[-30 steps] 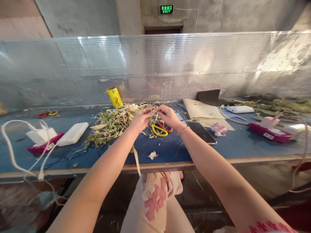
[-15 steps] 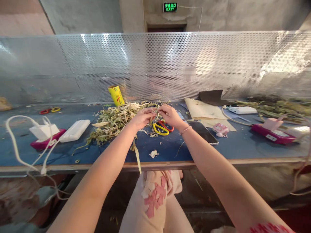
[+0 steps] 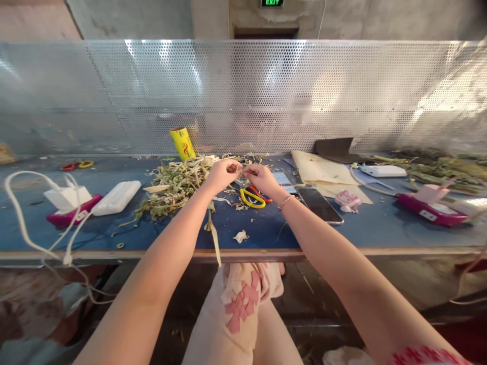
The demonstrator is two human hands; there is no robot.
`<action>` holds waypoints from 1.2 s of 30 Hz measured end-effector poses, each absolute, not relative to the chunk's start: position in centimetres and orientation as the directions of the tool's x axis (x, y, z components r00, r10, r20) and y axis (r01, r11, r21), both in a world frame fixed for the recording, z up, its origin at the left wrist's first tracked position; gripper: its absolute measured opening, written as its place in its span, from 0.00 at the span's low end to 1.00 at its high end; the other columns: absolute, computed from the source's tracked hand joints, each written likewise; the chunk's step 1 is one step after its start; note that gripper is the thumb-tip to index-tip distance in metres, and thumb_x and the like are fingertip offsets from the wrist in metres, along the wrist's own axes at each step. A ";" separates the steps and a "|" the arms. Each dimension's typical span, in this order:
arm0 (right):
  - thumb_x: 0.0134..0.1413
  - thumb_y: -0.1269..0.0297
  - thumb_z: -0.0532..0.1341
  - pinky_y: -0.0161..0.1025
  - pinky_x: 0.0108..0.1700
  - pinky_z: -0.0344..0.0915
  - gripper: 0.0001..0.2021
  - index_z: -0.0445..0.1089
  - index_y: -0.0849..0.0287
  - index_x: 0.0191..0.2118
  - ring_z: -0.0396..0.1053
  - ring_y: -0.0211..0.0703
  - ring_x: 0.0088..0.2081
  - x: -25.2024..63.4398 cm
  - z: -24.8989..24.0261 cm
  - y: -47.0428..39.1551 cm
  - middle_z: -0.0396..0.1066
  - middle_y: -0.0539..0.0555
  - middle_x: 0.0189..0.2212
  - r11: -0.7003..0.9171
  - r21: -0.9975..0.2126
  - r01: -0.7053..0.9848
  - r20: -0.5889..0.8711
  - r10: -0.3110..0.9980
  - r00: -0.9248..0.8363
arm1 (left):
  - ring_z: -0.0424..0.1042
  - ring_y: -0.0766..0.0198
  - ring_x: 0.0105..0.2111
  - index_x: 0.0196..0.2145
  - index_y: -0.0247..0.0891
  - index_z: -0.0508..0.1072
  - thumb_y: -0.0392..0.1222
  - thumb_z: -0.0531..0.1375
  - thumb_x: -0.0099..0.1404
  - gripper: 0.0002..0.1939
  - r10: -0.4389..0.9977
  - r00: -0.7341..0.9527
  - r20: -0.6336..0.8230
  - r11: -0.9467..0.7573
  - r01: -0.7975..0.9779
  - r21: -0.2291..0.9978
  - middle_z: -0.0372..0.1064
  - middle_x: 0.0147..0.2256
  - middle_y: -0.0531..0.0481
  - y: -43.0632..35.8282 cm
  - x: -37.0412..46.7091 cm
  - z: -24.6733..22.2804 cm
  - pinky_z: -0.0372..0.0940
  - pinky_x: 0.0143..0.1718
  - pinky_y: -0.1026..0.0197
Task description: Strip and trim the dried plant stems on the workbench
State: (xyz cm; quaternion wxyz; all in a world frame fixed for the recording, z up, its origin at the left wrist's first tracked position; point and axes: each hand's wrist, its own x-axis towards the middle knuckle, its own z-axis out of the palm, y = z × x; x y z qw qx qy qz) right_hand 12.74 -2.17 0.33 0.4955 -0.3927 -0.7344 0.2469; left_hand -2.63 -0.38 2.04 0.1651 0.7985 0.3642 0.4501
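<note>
My left hand (image 3: 223,175) and my right hand (image 3: 262,178) meet above the table, fingertips nearly touching. Each is closed in a pinch; the small bit between them is too tiny and hidden to name. Beside and partly behind my left hand lies a heap of dried, greenish-yellow plant leaves and stems (image 3: 177,185). Just below the hands rest scissors with yellow and red handles (image 3: 254,205), blades mostly hidden. A long dry leaf strip (image 3: 215,238) hangs over the table's front edge, and a crumpled pale scrap (image 3: 241,236) lies near it.
A yellow tube (image 3: 183,144) stands behind the heap. On the right are a phone (image 3: 320,205), a pink toy-like case (image 3: 347,201), beige paper (image 3: 323,170) and a power strip (image 3: 431,212). Cables, a white power bank (image 3: 117,198) and another strip (image 3: 63,218) lie left. A perforated metal screen (image 3: 213,91) rises behind.
The whole view has tilted slightly downward. My hands have shifted a little up and away from the scissors, still pinched together. More of a lit screen shows beside my right wrist.
</note>
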 end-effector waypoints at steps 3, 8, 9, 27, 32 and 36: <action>0.41 0.66 0.56 0.31 0.23 0.46 0.04 0.63 0.60 0.22 0.49 0.30 0.19 12.4 0.2 -2.1 0.53 0.44 0.14 0.418 -0.905 0.077 0.393 0.892 -0.222 | 0.68 0.67 0.29 0.31 0.35 0.73 0.35 0.57 0.50 0.08 0.666 0.363 0.652 -0.724 0.525 0.447 0.72 0.28 0.48 -0.4 -2.8 2.1 0.62 0.34 0.62; 0.38 0.71 0.56 0.30 0.19 0.43 0.04 0.59 0.60 0.20 0.41 0.28 0.17 12.6 0.4 -2.0 0.45 0.42 0.13 0.025 -0.947 -0.320 0.142 0.927 -0.348 | 0.69 0.66 0.31 0.30 0.39 0.73 0.32 0.55 0.52 0.09 0.533 0.479 0.697 -0.791 0.574 0.211 0.73 0.30 0.49 -1.3 -2.7 2.7 0.62 0.37 0.61; 0.39 0.71 0.56 0.30 0.18 0.41 0.06 0.57 0.60 0.19 0.38 0.28 0.17 12.7 0.6 -2.0 0.42 0.42 0.13 -0.046 -0.940 -0.339 0.092 0.920 -0.381 | 0.69 0.66 0.31 0.29 0.39 0.73 0.32 0.55 0.52 0.09 0.511 0.497 0.701 -0.804 0.565 0.185 0.73 0.30 0.50 -1.5 -2.6 2.9 0.62 0.37 0.60; 0.46 0.59 0.60 0.30 0.21 0.50 0.10 0.60 0.59 0.25 0.49 0.28 0.19 13.1 0.2 -2.2 0.47 0.43 0.18 0.215 -0.898 -0.385 0.342 0.891 -0.299 | 0.67 0.71 0.23 0.27 0.35 0.71 0.34 0.63 0.42 0.10 0.826 0.093 0.556 -0.554 -0.046 0.831 0.68 0.23 0.54 -0.4 -4.1 3.8 0.64 0.29 0.65; 0.49 0.59 0.55 0.32 0.22 0.50 0.10 0.62 0.59 0.23 0.50 0.31 0.18 13.9 -0.2 -1.4 0.50 0.44 0.15 0.396 -0.917 0.043 0.396 0.918 -0.016 | 0.65 0.72 0.20 0.26 0.36 0.71 0.33 0.61 0.43 0.08 0.821 -0.222 0.526 -0.552 -0.073 0.831 0.65 0.19 0.56 1.4 -5.2 3.8 0.61 0.24 0.68; 0.49 0.69 0.56 0.36 0.36 0.60 0.05 0.69 0.61 0.30 0.62 0.36 0.29 11.9 -0.9 -2.0 0.66 0.52 0.27 0.637 -0.553 0.538 0.641 0.737 -0.214 | 0.65 0.72 0.22 0.27 0.37 0.68 0.33 0.58 0.47 0.06 0.719 -0.516 0.466 -0.610 -0.147 0.779 0.65 0.21 0.55 2.3 -7.1 4.0 0.61 0.25 0.67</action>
